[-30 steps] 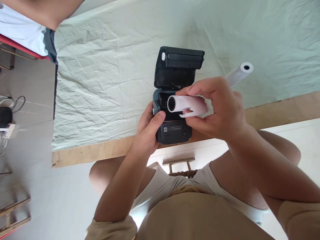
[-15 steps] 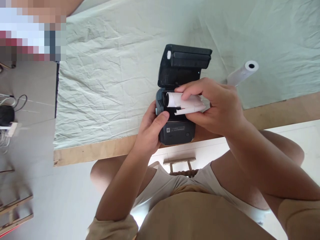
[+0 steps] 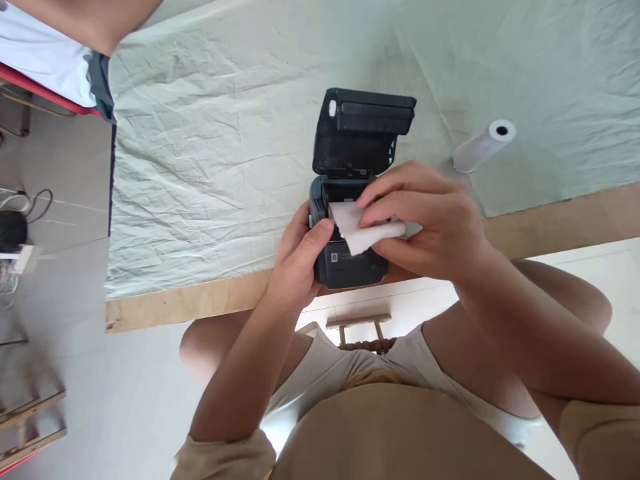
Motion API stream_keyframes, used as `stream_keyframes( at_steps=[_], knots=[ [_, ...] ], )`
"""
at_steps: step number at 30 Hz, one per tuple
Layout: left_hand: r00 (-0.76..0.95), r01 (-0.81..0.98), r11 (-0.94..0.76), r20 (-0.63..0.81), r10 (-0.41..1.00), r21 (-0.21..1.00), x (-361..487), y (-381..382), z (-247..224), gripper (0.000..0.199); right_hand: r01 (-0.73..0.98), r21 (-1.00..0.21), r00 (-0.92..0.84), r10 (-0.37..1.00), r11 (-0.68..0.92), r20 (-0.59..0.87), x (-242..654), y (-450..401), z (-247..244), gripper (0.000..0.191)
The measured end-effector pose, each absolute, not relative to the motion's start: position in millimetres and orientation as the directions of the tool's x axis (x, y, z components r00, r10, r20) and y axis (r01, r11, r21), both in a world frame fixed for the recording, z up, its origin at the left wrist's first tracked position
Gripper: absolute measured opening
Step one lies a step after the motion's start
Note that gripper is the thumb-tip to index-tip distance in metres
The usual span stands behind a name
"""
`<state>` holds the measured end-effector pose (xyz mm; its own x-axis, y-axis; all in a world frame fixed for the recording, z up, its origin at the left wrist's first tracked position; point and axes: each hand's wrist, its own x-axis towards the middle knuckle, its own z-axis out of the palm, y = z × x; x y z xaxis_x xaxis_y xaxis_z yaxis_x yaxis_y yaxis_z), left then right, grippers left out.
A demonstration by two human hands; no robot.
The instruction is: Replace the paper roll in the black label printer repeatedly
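Observation:
A dark portable receipt printer (image 3: pixel 350 267) sits at the table's near edge with its lid (image 3: pixel 363 127) raised. My left hand (image 3: pixel 303 253) grips the printer's left side, thumb over the rim of the paper bay. My right hand (image 3: pixel 423 220) pinches a piece of white paper (image 3: pixel 353 227) over the open bay, thumb below and fingers on top. The paper's free end slants down over the front of the bay. Whether a roll lies under it I cannot tell.
A white paper roll (image 3: pixel 483 147) stands tilted in view on the green cloth (image 3: pixel 215 147), right of the printer. The table's wooden edge (image 3: pixel 190 300) runs along the front. Another person's arm (image 3: pixel 95 20) reaches in at the upper left. Cables (image 3: pixel 20 207) lie at far left.
The white roll my right hand held over the bay has gone lower, and its loose paper end now spreads toward the front. My left hand stays on the printer.

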<state>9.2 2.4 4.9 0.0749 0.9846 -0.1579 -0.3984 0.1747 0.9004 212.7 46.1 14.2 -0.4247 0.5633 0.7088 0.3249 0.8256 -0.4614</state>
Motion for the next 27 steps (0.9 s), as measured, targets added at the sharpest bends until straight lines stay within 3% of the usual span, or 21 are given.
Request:
stream_keyframes(
  at_steps=[2,6,9,10,13,14,18,21,23,27],
  knots=[
    [0.069,-0.397,0.156,-0.14,0.988,0.905,8.5,2.0,4.2,0.046,0.285,-0.437,-0.468,0.521,0.853,0.714,211.6,42.0,10.6,0.005],
    [0.093,-0.392,0.137,-0.109,0.99,0.91,7.1,2.3,1.6,0.053,0.173,-0.414,-0.47,0.445,0.894,0.763,210.8,40.1,8.3,0.032],
    [0.097,-0.396,0.16,-0.132,0.987,0.904,6.1,3.5,-1.0,0.067,0.254,-0.48,-0.306,0.54,0.84,0.784,214.4,44.8,9.1,0.011],
    [0.101,-0.4,0.169,-0.14,0.985,0.901,5.7,3.7,-1.7,0.069,0.302,-0.523,-0.251,0.596,0.797,0.763,216.2,46.6,8.9,0.013],
    [0.106,-0.408,0.181,-0.151,0.983,0.895,4.2,3.8,-3.0,0.071,0.364,-0.635,-0.208,0.724,0.681,0.658,221.1,51.5,5.7,0.054],
    [0.102,-0.409,0.182,-0.153,0.983,0.894,3.7,3.8,-3.4,0.071,0.347,-0.65,-0.206,0.731,0.676,0.65,222.3,52.8,4.4,0.06],
    [0.1,-0.414,0.183,-0.155,0.983,0.892,2.6,4.6,-5.1,0.071,0.319,-0.705,-0.133,0.766,0.633,0.628,224.2,55.9,2.6,0.055],
    [0.11,-0.392,0.178,-0.146,0.983,0.903,2.8,5.0,-6.2,0.072,0.283,-0.776,-0.2,0.826,0.564,0.527,224.4,56.6,3.0,0.067],
    [0.104,-0.377,0.166,-0.137,0.985,0.911,2.6,4.9,-6.6,0.07,0.187,-0.8,-0.178,0.82,0.57,0.543,225.7,55.6,2.3,0.07],
    [0.114,-0.342,0.159,-0.127,0.985,0.926,0.1,4.6,-7.3,0.069,0.123,-0.825,-0.078,0.835,0.551,0.545,230.4,49.8,-0.3,0.053]
  ],
)
